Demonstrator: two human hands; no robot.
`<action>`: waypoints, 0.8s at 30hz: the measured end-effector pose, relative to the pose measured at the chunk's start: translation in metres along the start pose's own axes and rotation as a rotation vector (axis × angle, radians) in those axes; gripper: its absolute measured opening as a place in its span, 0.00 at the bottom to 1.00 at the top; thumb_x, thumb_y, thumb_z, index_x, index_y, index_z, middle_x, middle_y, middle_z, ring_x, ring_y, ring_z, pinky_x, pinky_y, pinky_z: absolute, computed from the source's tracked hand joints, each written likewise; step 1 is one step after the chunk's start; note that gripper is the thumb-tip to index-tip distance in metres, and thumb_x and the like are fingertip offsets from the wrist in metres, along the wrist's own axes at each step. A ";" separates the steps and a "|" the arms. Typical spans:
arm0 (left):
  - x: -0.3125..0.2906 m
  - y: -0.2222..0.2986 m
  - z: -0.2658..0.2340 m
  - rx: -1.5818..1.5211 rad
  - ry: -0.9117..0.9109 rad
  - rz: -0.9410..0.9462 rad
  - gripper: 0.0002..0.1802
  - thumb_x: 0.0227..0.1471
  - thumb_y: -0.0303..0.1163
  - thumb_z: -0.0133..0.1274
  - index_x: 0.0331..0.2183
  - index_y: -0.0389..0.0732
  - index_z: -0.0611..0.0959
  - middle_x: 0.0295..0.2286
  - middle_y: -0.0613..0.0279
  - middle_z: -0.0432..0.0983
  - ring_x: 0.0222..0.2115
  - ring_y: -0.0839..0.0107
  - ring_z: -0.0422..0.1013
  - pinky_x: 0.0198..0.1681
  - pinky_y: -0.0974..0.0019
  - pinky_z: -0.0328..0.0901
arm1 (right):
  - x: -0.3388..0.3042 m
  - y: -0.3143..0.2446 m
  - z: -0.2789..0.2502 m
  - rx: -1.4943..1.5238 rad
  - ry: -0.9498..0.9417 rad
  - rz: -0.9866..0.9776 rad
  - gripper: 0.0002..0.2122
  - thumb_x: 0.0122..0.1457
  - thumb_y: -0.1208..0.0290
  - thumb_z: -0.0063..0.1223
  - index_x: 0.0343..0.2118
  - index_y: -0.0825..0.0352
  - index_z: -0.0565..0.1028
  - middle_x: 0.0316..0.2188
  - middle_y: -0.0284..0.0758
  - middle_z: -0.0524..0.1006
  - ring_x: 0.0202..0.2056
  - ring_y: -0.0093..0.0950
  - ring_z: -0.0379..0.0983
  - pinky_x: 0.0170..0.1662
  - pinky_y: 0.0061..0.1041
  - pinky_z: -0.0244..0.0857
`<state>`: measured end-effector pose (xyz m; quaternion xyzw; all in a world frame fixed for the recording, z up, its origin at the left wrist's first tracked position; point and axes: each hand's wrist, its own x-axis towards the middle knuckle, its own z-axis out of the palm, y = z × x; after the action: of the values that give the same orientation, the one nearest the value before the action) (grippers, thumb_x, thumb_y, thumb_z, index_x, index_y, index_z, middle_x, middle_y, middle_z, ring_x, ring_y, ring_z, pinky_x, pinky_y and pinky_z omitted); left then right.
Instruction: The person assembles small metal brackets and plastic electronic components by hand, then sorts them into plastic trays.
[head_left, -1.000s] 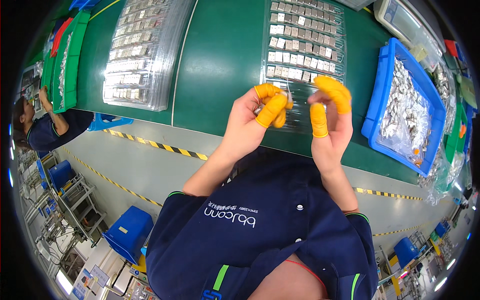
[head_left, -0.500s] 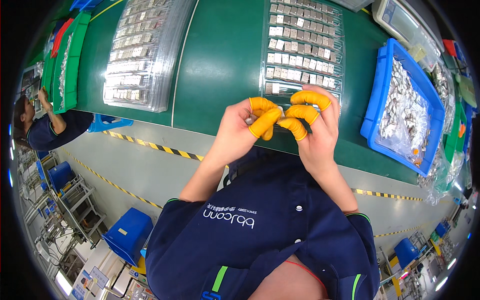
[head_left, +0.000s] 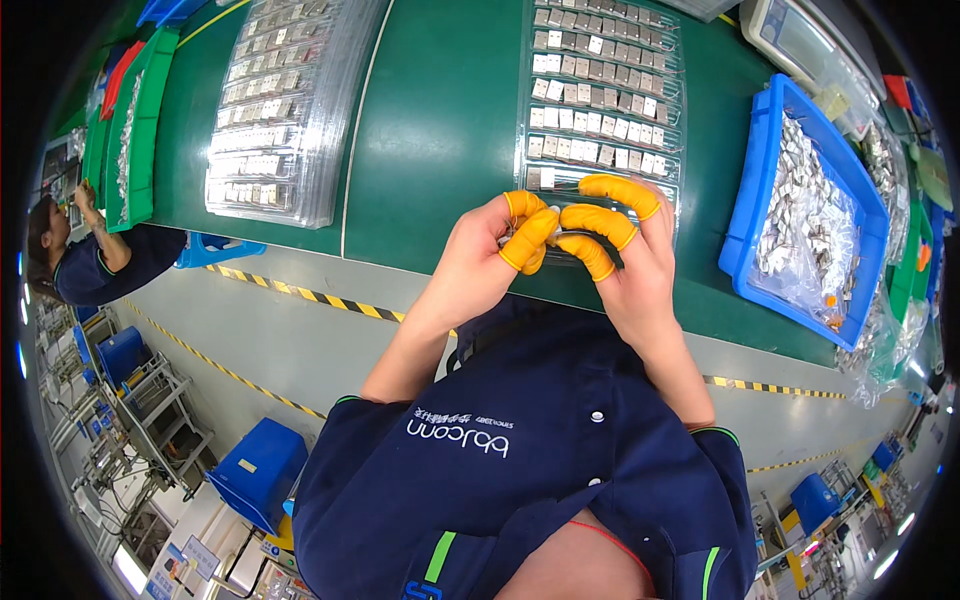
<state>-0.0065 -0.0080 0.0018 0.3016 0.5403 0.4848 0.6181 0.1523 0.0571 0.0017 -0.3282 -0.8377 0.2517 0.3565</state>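
My left hand [head_left: 482,250], with yellow finger cots on thumb and fingers, pinches a small silvery connector [head_left: 556,212] mostly hidden by the fingertips. My right hand [head_left: 640,250] wears the same yellow cots and closes its thumb and finger on the connector's other side. Both hands meet just above the near edge of a clear plastic tray [head_left: 523,150]. Rows of small metal connectors [head_left: 598,95] with two square holes fill that tray. In its nearest row a single connector [head_left: 540,178] shows at the left; my fingers cover part of that row.
A blue bin [head_left: 742,235] of loose metal parts in a plastic bag stands to the right, below a scale [head_left: 790,35]. Stacked clear trays [head_left: 325,150] of connectors lie on the left of the green table [head_left: 440,130]. Farther left, a co-worker [head_left: 100,245] sits beside green bins [head_left: 150,130].
My fingertips have shifted slightly around the connector, and more of its pale end shows between them. Both hands stay in nearly the same place.
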 end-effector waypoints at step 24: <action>0.007 0.008 0.020 -0.269 0.065 0.013 0.47 0.49 0.69 0.21 0.51 0.37 0.63 0.27 0.61 0.72 0.23 0.79 0.64 0.22 0.79 0.56 | 0.010 -0.017 -0.001 0.097 -0.055 -0.009 0.16 0.32 0.71 0.65 0.29 0.63 0.78 0.33 0.32 0.72 0.40 0.36 0.65 0.42 0.33 0.59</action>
<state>0.0106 0.0039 0.0112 0.2040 0.4882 0.5663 0.6320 0.1414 0.0539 0.0177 -0.3000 -0.8356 0.2992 0.3498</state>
